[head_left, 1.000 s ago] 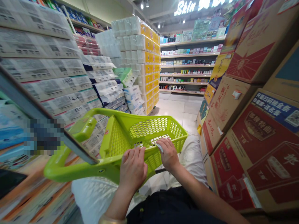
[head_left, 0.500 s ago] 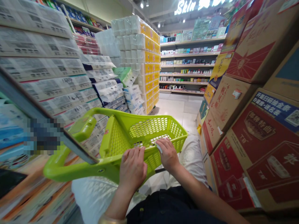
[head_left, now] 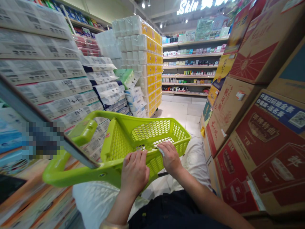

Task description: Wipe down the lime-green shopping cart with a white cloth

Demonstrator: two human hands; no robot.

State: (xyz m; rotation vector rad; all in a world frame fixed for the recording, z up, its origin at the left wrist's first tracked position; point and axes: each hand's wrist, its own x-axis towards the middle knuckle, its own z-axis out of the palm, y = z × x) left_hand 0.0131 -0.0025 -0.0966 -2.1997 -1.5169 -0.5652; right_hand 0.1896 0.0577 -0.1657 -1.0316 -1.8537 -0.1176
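Left hand and right hand hold the lime-green plastic shopping basket with relaxed, unclenched fingers, an even hold that keeps it steady in front of the body, between stacked toilet-paper packs and cardboard cartons.

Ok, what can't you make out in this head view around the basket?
White item at the right hand: head view, fingers cover most of it, so its kind is unclear.
Patch at left: head view, pixelated.
Print on the left stacks: head view, blurred.
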